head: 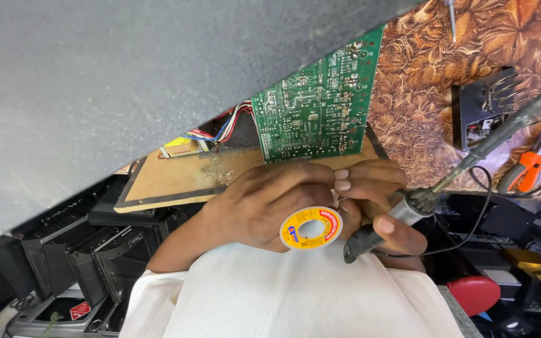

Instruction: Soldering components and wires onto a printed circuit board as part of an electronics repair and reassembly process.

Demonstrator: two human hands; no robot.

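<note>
White cloth (pixel 283 294) is seen nearest; a solder spool (pixel 311 228) is gripped by the left hand (pixel 264 203), a soldering iron (pixel 471 156) by the right hand (pixel 380 200), near the green circuit board (pixel 314 106) at the wooden board's (pixel 176 175) edge.

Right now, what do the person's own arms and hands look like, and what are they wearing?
Both hands are bare: no gloves, rings or watch visible. The left hand and right hand show short, plain nails on the fingers. A white ribbed cloth covers the forearms; whether it is a sleeve is unclear.
</note>
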